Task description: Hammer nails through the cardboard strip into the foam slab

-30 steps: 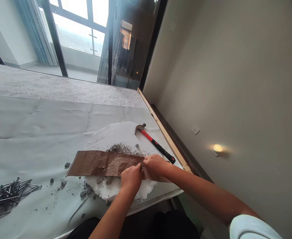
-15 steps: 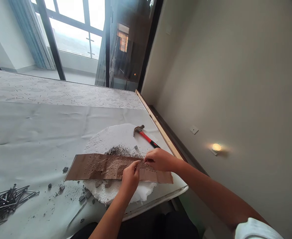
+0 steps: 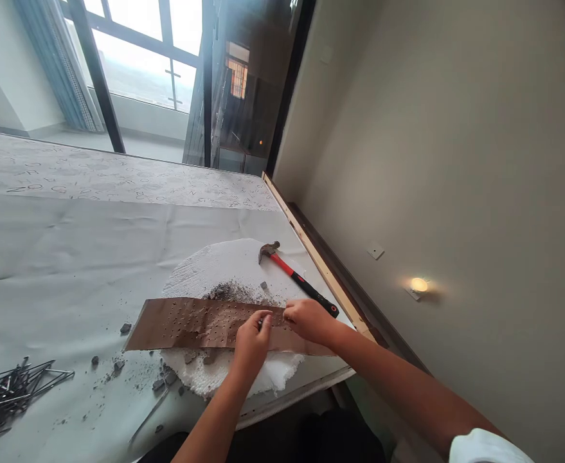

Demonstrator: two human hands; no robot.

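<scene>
Head view, items listed from the wearer outward.

1. Left hand [image 3: 251, 341]: rests on the perforated brown strip [image 3: 190, 323], fingers drawn together with the tips pressed down near a row of holes. Whether they pinch anything small cannot be told. The flat pressure appears to keep the strip from sliding.
2. Right hand [image 3: 308, 319]: lies just beside the left, over the strip's right part, fingers curled together at the tips as if on a small item; what they hold, if anything, is too small to see.
3. Perforated brown strip: lies flat across the white foam disc [image 3: 224, 263], its ends overhanging the disc on both sides. The soft foam beneath probably lets points pass through the holes without striking the table.
4. Grey debris [image 3: 231, 292]: a mound of grit on the foam just behind the strip, with loose lumps scattered on the sheet to the left.
5. Pile of nails [image 3: 7, 395]: heaped at the left edge, well apart from the hands.
6. Hammer [image 3: 296, 278]: red-and-black handle, head resting on the foam, lying free just beyond the right hand.
7. White table sheet [image 3: 70, 244]: covers the work surface up to the window.
</scene>
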